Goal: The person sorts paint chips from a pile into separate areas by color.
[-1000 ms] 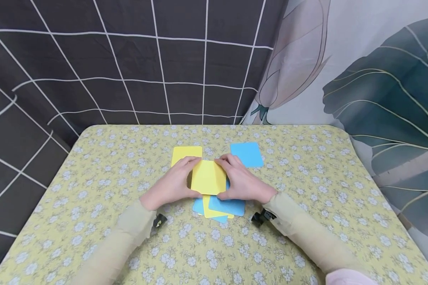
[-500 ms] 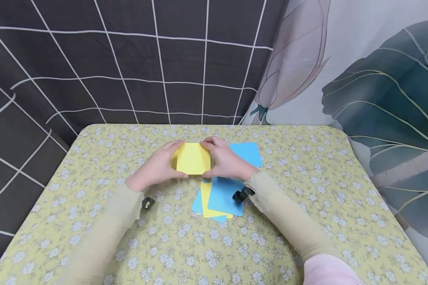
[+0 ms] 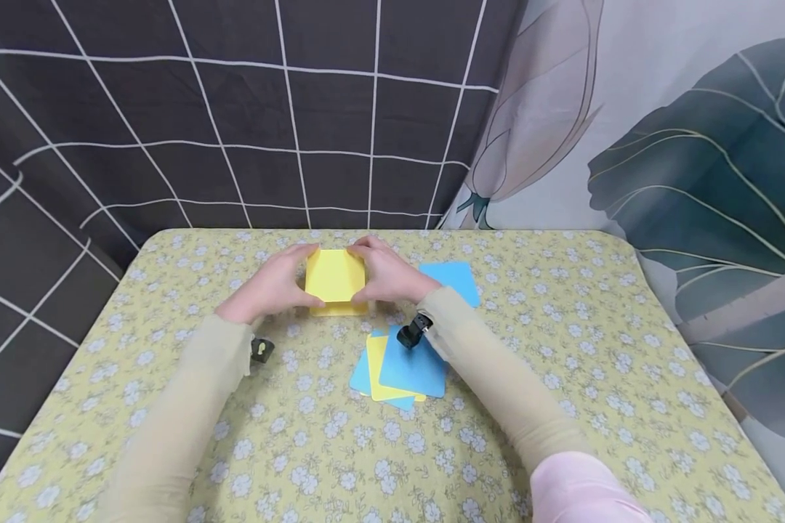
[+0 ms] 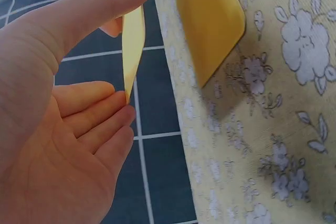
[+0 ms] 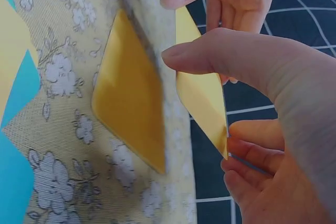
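Both hands hold one square yellow card [image 3: 335, 276] with rounded corners, raised above the tabletop. My left hand [image 3: 278, 285] grips its left side, thumb at the near edge and fingertips at the far edge. On the right side my right hand [image 3: 389, 272] grips it in the same way. Under it, apart from it, another yellow card [image 5: 131, 98] lies flat on the table; in the head view only its near strip shows. A gap between the two is plain in both wrist views.
A loose pile with a blue card [image 3: 413, 372] on top and yellow and blue cards beneath lies nearer me. A single blue card [image 3: 456, 280] lies back right, partly behind my right forearm. Flowered cloth [image 3: 602, 349] covers the table; a dark gridded curtain [image 3: 235, 109] hangs behind.
Both hands have carried the yellow card from above the pile leftward and away from me, over the yellow card on the table. The pile and the lone blue card have stayed put.
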Demonstrator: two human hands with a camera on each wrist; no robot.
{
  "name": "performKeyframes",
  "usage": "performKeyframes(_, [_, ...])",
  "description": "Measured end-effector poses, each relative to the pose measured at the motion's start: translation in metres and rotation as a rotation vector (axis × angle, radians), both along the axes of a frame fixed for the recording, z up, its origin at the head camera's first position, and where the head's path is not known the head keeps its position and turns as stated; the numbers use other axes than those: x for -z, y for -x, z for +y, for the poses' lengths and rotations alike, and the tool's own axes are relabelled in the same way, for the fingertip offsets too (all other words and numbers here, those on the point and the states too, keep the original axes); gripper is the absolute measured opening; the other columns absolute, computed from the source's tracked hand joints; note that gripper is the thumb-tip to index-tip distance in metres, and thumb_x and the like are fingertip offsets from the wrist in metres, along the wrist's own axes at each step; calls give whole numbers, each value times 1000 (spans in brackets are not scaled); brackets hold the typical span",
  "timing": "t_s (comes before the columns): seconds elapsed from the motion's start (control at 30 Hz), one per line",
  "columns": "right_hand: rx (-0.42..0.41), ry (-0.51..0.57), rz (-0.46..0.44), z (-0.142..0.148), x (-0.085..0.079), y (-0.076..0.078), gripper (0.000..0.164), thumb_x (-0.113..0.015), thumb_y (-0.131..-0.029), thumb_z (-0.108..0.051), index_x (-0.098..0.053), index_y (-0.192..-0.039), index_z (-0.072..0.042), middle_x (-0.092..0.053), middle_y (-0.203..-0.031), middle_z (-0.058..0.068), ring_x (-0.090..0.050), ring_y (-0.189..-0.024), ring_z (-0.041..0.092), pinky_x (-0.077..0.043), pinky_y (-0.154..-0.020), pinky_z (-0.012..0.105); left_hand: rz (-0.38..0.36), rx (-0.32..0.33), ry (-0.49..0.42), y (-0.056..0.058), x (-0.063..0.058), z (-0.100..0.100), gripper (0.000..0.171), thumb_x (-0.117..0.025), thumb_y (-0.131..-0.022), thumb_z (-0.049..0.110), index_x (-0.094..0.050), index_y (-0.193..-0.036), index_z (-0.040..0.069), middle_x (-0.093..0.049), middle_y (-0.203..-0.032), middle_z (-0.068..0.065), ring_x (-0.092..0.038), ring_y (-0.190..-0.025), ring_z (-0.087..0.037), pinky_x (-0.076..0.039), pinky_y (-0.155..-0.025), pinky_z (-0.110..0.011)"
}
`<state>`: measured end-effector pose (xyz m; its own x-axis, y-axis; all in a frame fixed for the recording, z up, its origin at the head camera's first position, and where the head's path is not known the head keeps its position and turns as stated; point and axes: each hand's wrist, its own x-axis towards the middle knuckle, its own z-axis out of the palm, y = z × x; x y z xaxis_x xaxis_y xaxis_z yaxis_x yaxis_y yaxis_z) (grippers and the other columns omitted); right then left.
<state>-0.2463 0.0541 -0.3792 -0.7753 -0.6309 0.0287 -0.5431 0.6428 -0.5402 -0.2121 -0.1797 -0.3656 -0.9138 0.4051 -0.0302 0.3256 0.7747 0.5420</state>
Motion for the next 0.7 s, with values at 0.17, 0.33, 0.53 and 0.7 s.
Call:
performKeyframes(0.17, [2,-34,-57,-2,9,2,94,-91,-71,-23,-46,-150,2,-44,-144,14,-47,-123,25,-44,-105,29,-42,-9,12,-1,8,2,107,-93,-70,21,-33,-154,-9,-37,-155,-28,-33,-142,-45,-27,-117,-57])
performKeyframes(0.33, [-2,-45,-79,-3,18,1,98,-91,-70,-23,-43,-150,4,-46,-145,15,-49,-121,24,-45,-104,31,-67,4,11,-2,16,5,105,-92,-70,19,-34,-152,-11,-40,-152,-30,-41,-137,-45,-32,-115,-56])
performKeyframes(0.53, [-13,-73,-99,-1,23,-2,98,-92,-72,-25,-42,-152,1,-48,-144,15,-49,-121,24,-46,-103,32,-106,18,26,-2,25,7,102,-88,-71,19,-34,-152,-11,-42,-151,-30,-46,-132,-44,-37,-112,-55])
performKeyframes(0.7, [-9,-91,-115,0,25,-2,95,-91,-75,-25,-42,-153,-2,-47,-144,13,-48,-123,23,-44,-104,31,-111,18,29,-1,29,7,100,-86,-71,20,-35,-152,-10,-43,-150,-29,-50,-128,-42,-40,-110,-54])
